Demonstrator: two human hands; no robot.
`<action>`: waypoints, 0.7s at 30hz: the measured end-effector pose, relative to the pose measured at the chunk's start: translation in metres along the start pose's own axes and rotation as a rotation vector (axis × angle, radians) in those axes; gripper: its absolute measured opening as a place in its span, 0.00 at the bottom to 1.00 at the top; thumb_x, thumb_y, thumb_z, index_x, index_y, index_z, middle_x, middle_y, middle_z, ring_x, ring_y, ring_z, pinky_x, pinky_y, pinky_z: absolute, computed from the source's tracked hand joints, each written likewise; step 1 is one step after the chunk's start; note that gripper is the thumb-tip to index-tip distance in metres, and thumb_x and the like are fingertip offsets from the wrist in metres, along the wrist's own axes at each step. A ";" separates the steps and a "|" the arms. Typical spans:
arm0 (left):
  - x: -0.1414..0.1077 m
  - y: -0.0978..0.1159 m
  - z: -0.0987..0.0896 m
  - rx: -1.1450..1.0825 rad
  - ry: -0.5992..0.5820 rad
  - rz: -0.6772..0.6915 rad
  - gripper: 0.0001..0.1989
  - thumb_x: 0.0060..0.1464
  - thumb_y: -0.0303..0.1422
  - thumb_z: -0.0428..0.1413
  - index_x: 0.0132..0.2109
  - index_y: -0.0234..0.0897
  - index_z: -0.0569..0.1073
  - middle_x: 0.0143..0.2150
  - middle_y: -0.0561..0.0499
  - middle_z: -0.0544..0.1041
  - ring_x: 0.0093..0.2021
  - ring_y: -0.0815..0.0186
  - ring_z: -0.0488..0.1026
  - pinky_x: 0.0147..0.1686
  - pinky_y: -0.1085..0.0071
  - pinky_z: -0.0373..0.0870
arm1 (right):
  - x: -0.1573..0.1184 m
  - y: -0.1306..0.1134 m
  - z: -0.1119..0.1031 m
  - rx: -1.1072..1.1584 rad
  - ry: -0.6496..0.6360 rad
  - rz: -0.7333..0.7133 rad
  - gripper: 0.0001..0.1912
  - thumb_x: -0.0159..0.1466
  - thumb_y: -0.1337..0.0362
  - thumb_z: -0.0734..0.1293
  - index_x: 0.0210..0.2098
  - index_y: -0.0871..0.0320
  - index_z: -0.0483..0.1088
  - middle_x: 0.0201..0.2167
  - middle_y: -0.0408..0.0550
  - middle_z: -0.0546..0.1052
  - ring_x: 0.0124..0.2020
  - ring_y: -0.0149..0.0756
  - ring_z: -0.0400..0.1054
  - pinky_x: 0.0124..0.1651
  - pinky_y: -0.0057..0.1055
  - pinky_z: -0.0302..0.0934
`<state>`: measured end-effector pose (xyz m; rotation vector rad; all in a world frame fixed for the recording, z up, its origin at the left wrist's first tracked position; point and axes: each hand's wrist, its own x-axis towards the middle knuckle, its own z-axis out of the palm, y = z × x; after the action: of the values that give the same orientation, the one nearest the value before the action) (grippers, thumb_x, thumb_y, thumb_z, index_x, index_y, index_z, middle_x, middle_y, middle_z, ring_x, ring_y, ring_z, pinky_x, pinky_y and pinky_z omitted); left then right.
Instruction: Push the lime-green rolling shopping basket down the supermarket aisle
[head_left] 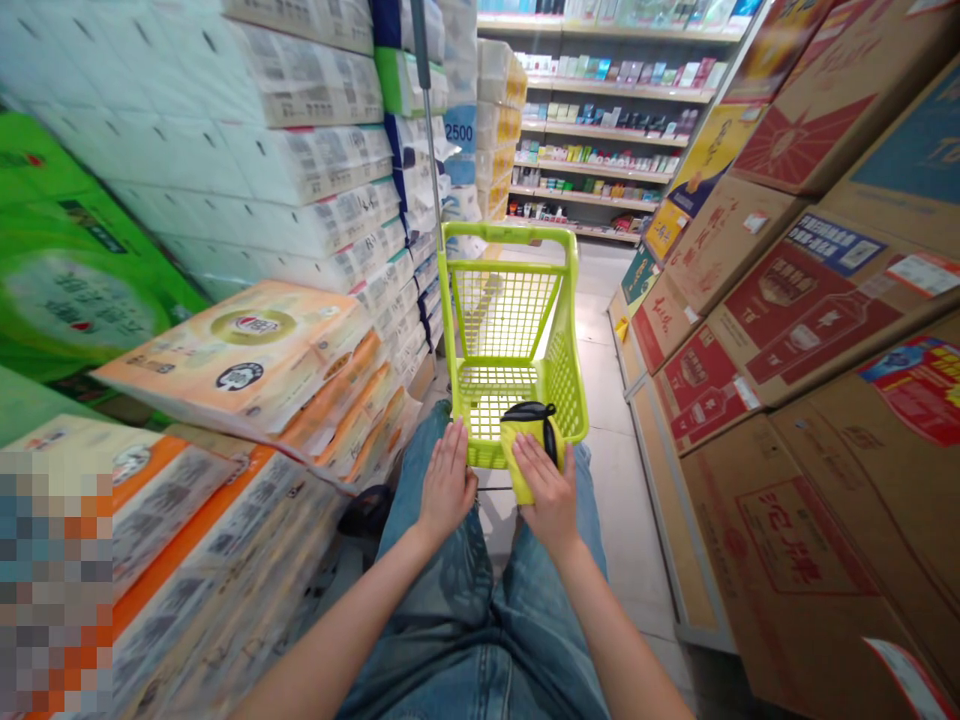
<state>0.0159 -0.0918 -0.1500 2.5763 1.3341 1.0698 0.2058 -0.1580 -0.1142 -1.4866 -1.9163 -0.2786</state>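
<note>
A lime-green plastic shopping basket (510, 455) with latticed walls stands between my knees, its carry handle raised on the far side. My left hand (448, 480) is at the basket's near left corner, fingers stretched out and together, palm down, with nothing visible in it. My right hand (546, 490) lies over a yellow cloth-like pouch with black trim (517, 465) at the near right rim, fingers along its front and thumb at its right side. The pouch's black top edge leans into the basket. What lies under both palms is hidden.
Stacked tissue packs (322, 160) rise on the left, with orange packs (247, 340) jutting close to my left arm. Cardboard cartons (810, 500) line the right. A thin grey pole (431, 130) rises by the basket. Product shelves (600, 130) stand beyond the tiled floor (600, 350).
</note>
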 end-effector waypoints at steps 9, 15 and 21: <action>0.001 0.005 0.002 0.005 0.008 -0.020 0.42 0.56 0.21 0.47 0.73 0.34 0.37 0.73 0.38 0.51 0.74 0.54 0.45 0.68 0.49 0.54 | -0.008 0.035 -0.010 -0.124 0.171 0.245 0.35 0.57 0.76 0.56 0.64 0.58 0.63 0.61 0.54 0.72 0.64 0.42 0.64 0.73 0.52 0.30; -0.002 -0.003 0.001 0.001 -0.009 0.009 0.38 0.60 0.26 0.45 0.73 0.35 0.39 0.74 0.38 0.50 0.74 0.56 0.44 0.68 0.52 0.53 | 0.028 -0.061 0.035 0.019 0.033 0.138 0.34 0.58 0.76 0.57 0.64 0.61 0.62 0.63 0.52 0.70 0.66 0.37 0.60 0.74 0.43 0.22; -0.002 -0.003 0.000 0.005 -0.015 0.014 0.39 0.59 0.24 0.46 0.73 0.34 0.39 0.74 0.38 0.49 0.74 0.54 0.44 0.68 0.50 0.53 | 0.019 -0.044 0.025 0.082 -0.038 0.002 0.36 0.59 0.76 0.57 0.66 0.54 0.58 0.63 0.48 0.70 0.66 0.35 0.61 0.73 0.50 0.16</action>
<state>0.0133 -0.0914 -0.1518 2.5956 1.3198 1.0476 0.1542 -0.1438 -0.1103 -1.4494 -1.9330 -0.1702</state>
